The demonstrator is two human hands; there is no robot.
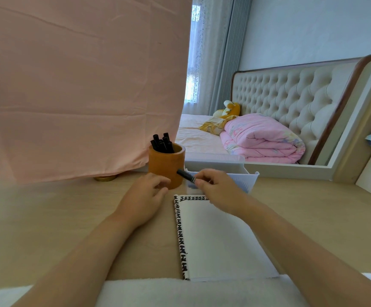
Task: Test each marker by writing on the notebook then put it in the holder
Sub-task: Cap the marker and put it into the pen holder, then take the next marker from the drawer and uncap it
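place: home bedroom | landmark: bed [198, 134] with a tufted cream headboard [291, 96] | on bed: folded pink quilt [262, 138], yellow plush toy [231, 108] just beside it | behind bed: grey curtains [224, 52], lace-covered window [193, 63] | in front of bed: light wooden desk [47, 207] | left of bed: hanging pink sheet [80, 85]

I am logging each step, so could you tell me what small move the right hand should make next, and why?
Probably lift the marker and drop it into the holder: the right hand pinches it beside the holder, its end aimed that way, off the notebook.
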